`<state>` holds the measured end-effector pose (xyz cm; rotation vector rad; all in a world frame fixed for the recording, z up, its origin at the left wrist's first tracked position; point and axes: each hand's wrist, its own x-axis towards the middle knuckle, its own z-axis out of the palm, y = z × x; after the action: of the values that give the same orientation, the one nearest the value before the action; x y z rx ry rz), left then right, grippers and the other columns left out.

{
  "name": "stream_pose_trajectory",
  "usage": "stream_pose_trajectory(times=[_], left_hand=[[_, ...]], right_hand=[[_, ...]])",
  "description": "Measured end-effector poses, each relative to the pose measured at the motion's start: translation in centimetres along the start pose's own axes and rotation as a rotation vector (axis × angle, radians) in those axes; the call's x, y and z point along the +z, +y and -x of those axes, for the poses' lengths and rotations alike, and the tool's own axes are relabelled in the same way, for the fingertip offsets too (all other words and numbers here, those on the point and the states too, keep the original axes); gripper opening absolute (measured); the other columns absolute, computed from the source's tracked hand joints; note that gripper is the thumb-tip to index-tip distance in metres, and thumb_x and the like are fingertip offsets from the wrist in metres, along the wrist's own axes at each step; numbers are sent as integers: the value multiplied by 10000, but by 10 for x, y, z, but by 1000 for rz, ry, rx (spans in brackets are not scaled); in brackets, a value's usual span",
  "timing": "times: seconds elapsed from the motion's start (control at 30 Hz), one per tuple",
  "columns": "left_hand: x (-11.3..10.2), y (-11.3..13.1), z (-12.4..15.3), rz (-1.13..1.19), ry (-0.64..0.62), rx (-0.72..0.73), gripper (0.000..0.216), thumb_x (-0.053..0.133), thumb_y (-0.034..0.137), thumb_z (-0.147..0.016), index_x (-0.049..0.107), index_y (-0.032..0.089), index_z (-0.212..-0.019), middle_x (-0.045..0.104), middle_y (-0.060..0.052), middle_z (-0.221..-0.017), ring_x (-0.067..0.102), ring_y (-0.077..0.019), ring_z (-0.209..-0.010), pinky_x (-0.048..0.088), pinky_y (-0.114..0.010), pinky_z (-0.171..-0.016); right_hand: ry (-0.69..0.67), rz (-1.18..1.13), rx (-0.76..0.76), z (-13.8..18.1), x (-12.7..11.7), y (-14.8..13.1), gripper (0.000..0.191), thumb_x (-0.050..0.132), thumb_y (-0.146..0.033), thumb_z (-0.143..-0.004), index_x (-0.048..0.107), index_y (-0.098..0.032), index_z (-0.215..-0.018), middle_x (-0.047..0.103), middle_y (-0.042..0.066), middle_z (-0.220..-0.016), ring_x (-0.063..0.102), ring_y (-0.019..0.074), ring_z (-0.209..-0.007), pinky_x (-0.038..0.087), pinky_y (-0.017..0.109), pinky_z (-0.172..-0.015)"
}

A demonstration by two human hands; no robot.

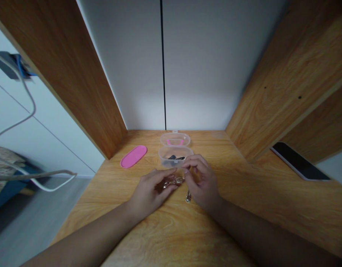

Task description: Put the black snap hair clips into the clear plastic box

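Observation:
Small shiny gold-toned metal pieces [175, 181] lie between the curved fingers and thumb of my left hand [151, 189]; their exact kind is too small to tell. My right hand [200, 180] is just to the right, thumb and fingertips pinched together close to the pieces. Whatever is in that pinch is hidden. Under the right hand, another small shiny metal piece [188, 196] rests on the wooden surface. Right behind both hands stands a clear plastic box [163, 162] holding several dark items [172, 157]. Its hinged clear lid [175, 136] is open, with a pink handle [175, 142].
A pink oval tray or lid [133, 156] lies left of the box. A dark-screened phone [300, 161] is at the far right beside a wooden panel [282, 85]. Another wooden panel [62, 55] rises on the left, with a white cable [31, 96] beyond it.

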<state>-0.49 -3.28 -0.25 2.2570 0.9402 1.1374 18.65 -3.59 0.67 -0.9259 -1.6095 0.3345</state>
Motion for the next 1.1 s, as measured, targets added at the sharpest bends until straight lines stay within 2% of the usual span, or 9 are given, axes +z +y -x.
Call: stream_pose_trajectory(times=[0.1, 0.17, 0.37, 0.5, 0.6, 0.73, 0.8, 0.93, 1.1], left_hand=[[-1, 2, 2, 45, 64, 22, 427, 692, 210, -868, 594, 240, -1283, 729, -80, -1128, 708, -176, -959, 573, -295, -855], [-1, 1, 3, 41, 118, 41, 437, 696, 185, -862, 590, 250, -1281, 726, -75, -1119, 703, -175, -967, 570, -287, -856], [5, -8, 7, 158, 306, -8, 426, 708, 171, -847, 592, 229, -1252, 708, -93, -1101, 684, -190, -981, 563, -318, -892], [8, -9, 4, 268, 399, 10, 453, 736, 133, -811, 594, 233, -1229, 673, -95, -1158, 660, -178, -974, 557, -310, -873], [8, -5, 2, 364, 403, 20, 533, 748, 93, -789, 566, 263, -1261, 656, -80, -1185, 653, -175, -1029, 547, -302, -897], [8, -2, 0, 450, 376, -58, 553, 767, 120, -782, 573, 243, -1286, 683, -82, -1118, 660, -186, -1032, 542, -308, -910], [7, -3, -1, 451, 320, -98, 456, 766, 150, -792, 634, 221, -1223, 704, -77, -1050, 669, -184, -984, 538, -306, -898], [4, -3, -4, 409, 180, -139, 103, 727, 198, -840, 740, 201, -943, 714, -59, -961, 666, -170, -909, 521, -285, -851], [4, 2, -2, 481, 181, -230, 76, 667, 248, -897, 714, 200, -932, 712, -44, -947, 653, -157, -901, 507, -273, -848]], right_hand=[[-95, 5, -36, 0, -2, -4, 205, 580, -107, -817, 653, -253, -941, 647, 42, -941, 637, 214, -912, 529, 366, -783], [-137, 10, -63, -1, -2, -6, 217, 600, -113, -827, 670, -260, -971, 685, 40, -942, 648, 217, -925, 536, 377, -808], [-184, -14, -110, -1, 1, -5, 325, 652, -143, -852, 668, -278, -1148, 736, 37, -981, 672, 206, -906, 544, 371, -811], [-203, -76, -64, 3, 4, 0, 340, 661, -157, -860, 666, -254, -1185, 729, 45, -954, 671, 187, -860, 543, 333, -783], [-218, -110, -9, 5, 4, 3, 418, 655, -155, -862, 622, -253, -1267, 719, 43, -954, 665, 176, -835, 541, 307, -750], [-245, -86, -3, 5, 3, 5, 298, 647, -172, -880, 676, -256, -1164, 720, 46, -980, 660, 177, -861, 528, 312, -787], [-217, -88, 20, 6, 3, 5, 271, 649, -180, -883, 682, -254, -1141, 723, 44, -968, 659, 171, -836, 528, 303, -768], [-160, -117, 64, 7, 4, 5, 243, 653, -186, -880, 683, -245, -1114, 721, 38, -940, 659, 157, -785, 527, 279, -719], [-157, -132, 72, 6, 4, 4, 195, 667, -191, -871, 691, -240, -1058, 702, 17, -862, 635, 139, -721, 506, 257, -666]])
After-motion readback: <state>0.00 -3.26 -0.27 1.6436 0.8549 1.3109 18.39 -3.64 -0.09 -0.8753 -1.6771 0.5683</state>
